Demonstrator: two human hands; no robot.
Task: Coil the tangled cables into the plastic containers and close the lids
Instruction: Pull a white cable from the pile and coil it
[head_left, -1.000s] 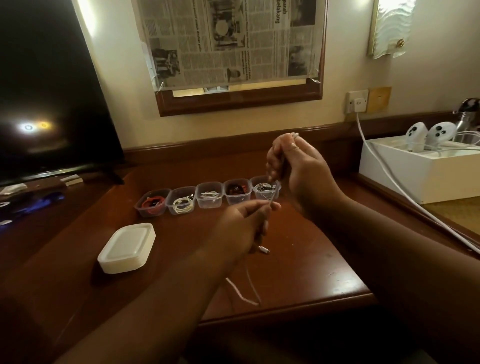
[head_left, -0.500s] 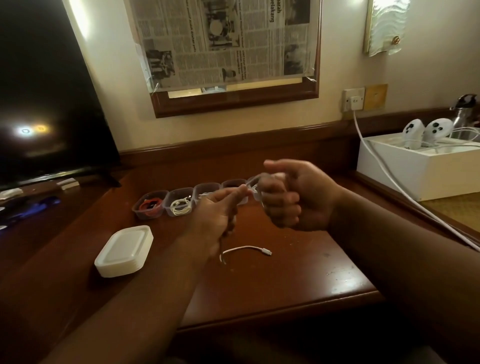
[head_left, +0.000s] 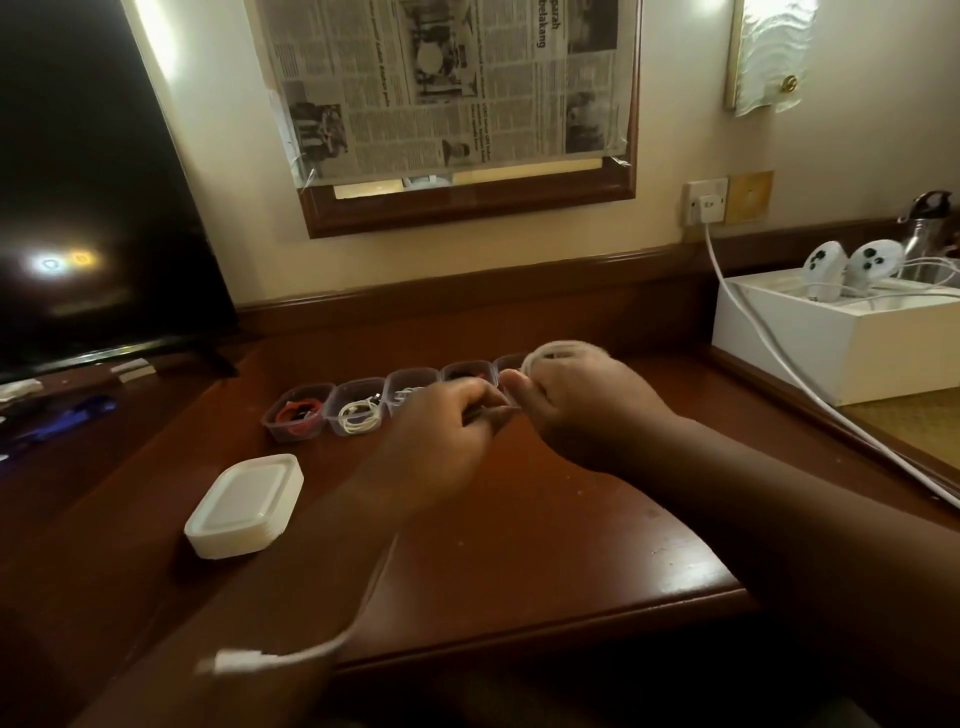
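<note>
The white cable end has swung off the tabletop toward 7 o'clock. Left hand fingers pinch the cable; right hand fingers curl around its coil, raised just before the containers. Stacked lids sit at 9 o'clock; bare wood near the front edge.

Hotel-like room: wooden desk, television, wall lamp.

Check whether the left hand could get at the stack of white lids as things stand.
Probably not straight away: the left hand is pinching the white cable being coiled with the right hand. The stack of white lids itself lies unobstructed on the desk to its left.
</note>
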